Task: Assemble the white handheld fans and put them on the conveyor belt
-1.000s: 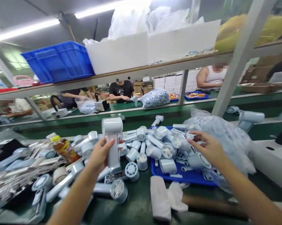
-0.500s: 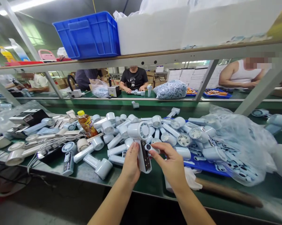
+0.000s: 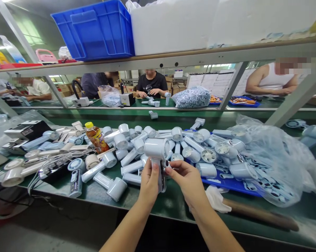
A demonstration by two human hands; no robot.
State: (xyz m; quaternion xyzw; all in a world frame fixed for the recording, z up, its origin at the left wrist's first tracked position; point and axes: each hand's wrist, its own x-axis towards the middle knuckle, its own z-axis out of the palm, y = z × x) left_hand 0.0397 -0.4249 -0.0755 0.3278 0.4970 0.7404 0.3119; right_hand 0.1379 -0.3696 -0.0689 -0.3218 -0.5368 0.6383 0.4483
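Observation:
My left hand (image 3: 149,185) wraps the handle of a pale blue handheld mini fan (image 3: 155,148), which stands upright with its round head on top. My right hand (image 3: 185,182) is at the handle's right side, its thumb and fingertips pinching a small dark round part (image 3: 167,163) against the fan. Both hands are over the front of the green workbench (image 3: 158,206). Behind them lies a loose pile of similar fans and fan parts (image 3: 137,157). The fan's lower handle is partly hidden by my fingers.
A blue tray (image 3: 228,183) and a clear bag of parts (image 3: 273,164) lie to the right. A tea bottle (image 3: 95,137) stands left among the fans. A wooden stick (image 3: 260,215) and white cloth (image 3: 217,199) lie front right. Co-workers sit beyond the shelf.
The fan has turned so its round head faces me and rises higher in my hands. My head view has shifted slightly, and my right fingers now press closer to the handle.

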